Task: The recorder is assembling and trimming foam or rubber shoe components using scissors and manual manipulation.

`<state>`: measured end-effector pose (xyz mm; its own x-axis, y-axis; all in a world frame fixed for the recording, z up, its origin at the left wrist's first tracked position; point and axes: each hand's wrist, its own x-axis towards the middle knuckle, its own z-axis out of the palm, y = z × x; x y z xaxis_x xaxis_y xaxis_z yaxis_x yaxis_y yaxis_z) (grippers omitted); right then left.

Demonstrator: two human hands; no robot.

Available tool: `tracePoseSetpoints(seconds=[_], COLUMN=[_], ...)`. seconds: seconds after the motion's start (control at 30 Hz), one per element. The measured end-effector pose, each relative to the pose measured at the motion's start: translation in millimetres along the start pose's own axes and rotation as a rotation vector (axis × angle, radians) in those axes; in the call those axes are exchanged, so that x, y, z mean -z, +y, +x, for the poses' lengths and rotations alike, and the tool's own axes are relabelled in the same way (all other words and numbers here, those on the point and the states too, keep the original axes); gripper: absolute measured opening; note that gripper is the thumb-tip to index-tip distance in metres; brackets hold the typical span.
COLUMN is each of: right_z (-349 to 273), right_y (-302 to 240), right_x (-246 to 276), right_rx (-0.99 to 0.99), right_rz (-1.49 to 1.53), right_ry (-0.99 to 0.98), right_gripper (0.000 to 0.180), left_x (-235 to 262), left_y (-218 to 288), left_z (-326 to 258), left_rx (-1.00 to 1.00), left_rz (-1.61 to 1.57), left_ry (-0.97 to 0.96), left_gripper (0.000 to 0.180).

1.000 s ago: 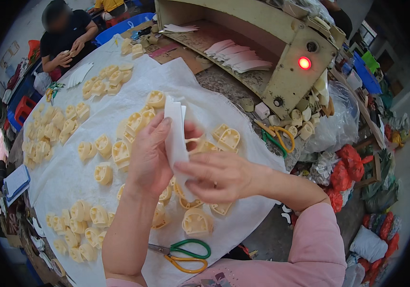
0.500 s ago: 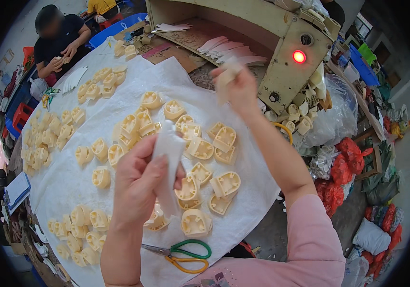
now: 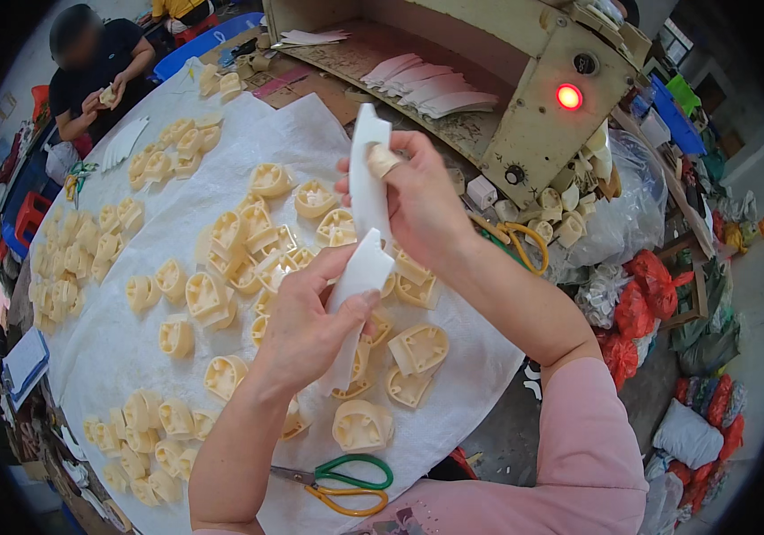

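The left hand (image 3: 312,325) partly hides a white strip (image 3: 368,263).

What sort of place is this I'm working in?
Likely a small workshop for handwork, though the product is unclear. Cream pieces lie in groups on a white sheet, a metal machine shows a lit red lamp, and another person holds a small pale piece.

The white strips (image 3: 368,192) look like smooth, matt plastic; the cream pieces (image 3: 364,426) are moulded plastic with a faint sheen. The white sheet (image 3: 453,383) resembles wrinkled cloth. The nearer scissors (image 3: 312,480) have metal blades and smooth handles; the machine housing (image 3: 538,138) is scuffed, painted metal.
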<state>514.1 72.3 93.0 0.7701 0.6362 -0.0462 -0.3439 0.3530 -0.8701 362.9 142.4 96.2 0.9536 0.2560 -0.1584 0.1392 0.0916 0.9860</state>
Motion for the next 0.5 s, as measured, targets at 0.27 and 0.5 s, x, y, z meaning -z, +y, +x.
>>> tracePoseSetpoints(seconds=[0.27, 0.5], right_z=[-11.8, 108.6], right_y=[23.2, -16.8], right_x=[30.6, 69.6], right_rx=[-0.070, 0.280], right_rz=[-0.344, -0.537], right_ry=[-0.212, 0.272], right_gripper=[0.019, 0.031], left_x=[5.2, 26.2], left_y=[-6.5, 1.3], left_z=[20.3, 2.3], left_rx=[-0.053, -0.144], left_rz=[-0.179, -0.291], left_ry=[0.152, 0.363], left_gripper=[0.028, 0.026])
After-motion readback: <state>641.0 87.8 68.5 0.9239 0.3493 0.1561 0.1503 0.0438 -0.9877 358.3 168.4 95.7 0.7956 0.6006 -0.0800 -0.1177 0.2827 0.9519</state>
